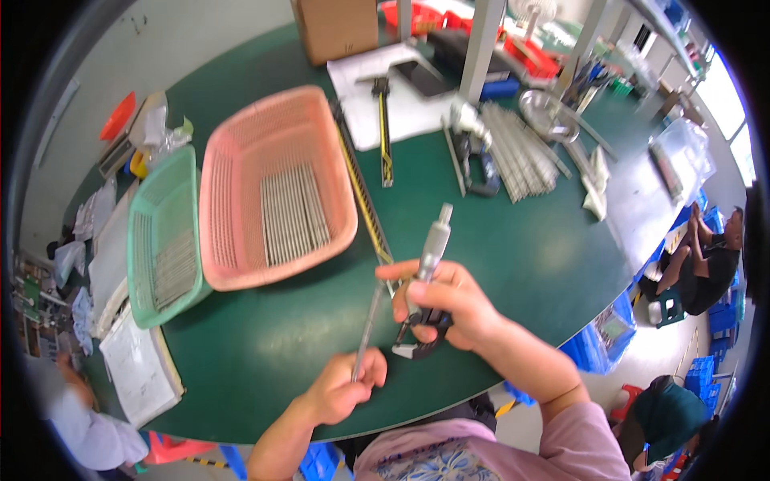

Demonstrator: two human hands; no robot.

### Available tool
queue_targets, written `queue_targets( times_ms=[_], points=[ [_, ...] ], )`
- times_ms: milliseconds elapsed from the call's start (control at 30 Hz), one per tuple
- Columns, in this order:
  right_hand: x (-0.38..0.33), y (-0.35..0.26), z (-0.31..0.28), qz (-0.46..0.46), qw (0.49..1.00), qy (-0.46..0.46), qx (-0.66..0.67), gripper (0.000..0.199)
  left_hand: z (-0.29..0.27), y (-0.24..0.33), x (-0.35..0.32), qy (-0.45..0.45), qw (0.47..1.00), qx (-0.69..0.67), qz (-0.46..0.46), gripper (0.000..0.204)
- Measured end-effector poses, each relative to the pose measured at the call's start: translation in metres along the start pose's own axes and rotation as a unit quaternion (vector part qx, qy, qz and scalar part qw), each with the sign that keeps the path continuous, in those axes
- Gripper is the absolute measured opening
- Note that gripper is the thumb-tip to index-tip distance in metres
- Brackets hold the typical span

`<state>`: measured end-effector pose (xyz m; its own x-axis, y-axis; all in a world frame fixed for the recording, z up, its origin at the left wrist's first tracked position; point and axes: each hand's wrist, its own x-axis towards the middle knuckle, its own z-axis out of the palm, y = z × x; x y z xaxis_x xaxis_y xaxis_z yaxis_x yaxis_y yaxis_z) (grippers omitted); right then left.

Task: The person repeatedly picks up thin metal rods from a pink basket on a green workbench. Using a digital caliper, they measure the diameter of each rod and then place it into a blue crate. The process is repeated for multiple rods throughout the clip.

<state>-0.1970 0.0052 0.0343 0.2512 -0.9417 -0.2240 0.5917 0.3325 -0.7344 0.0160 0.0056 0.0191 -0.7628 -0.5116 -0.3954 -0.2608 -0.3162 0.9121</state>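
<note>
A micrometer [425, 289] is clamped in the right hand [449, 309], its silver thimble pointing toward twelve o'clock and its black frame hanging below the fingers. A thin metal rod [367, 330] is pinched between the fingers of the left hand [345, 393], and its upper end is raised toward the micrometer's frame; whether rod and frame touch cannot be told. Both are held above the green table [513, 240], near its six o'clock edge.

At ten o'clock from the hands a pink basket [273, 188] is set, with a layer of metal rods lying in it. Just beside it, at nine o'clock, a green basket [164, 236] with more rods is found, and a paper booklet [140, 369] lies at its lower end, near the table's rim. A long yellow-and-black rule [362, 196] runs from eleven o'clock down to the right hand's fingertips. At one o'clock a bundle of loose rods [520, 152] lies well apart, and a white sheet with a caliper [385, 132] is placed at twelve o'clock.

Bare green surface is left at two and three o'clock of the right hand, up to the curved table edge.
</note>
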Motion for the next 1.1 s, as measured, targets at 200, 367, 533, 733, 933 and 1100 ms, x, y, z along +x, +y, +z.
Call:
queue_targets(
  times_ms=[200,367,533,733,933,1100],
  points=[
    [0.005,0.007,-0.002,-0.047,0.996,0.037,-0.063,0.012,-0.009,0.006,-0.005,-0.081,0.996,0.026,-0.02,0.029],
    [0.004,0.009,-0.003,-0.063,0.996,0.068,-0.006,0.014,-0.033,0.016,-0.017,-0.032,0.952,-0.242,0.185,0.054],
    [0.004,0.016,0.006,-0.035,0.998,0.033,0.052,0.015,-0.033,0.006,-0.013,0.067,0.899,-0.247,0.355,0.06],
    [0.003,0.028,0.007,-0.013,0.997,0.041,-0.069,0.019,0.001,-0.014,0.019,0.175,0.932,-0.171,0.266,0.023],
    [0.006,0.013,0.006,0.007,0.998,0.06,0.015,0.057,-0.008,-0.01,0.011,0.146,0.926,-0.276,0.213,0.01],
    [0.007,0.004,0.0,0.052,0.995,0.031,0.075,0.069,-0.006,-0.015,0.014,0.131,0.943,-0.232,0.199,0.011]
  ],
)
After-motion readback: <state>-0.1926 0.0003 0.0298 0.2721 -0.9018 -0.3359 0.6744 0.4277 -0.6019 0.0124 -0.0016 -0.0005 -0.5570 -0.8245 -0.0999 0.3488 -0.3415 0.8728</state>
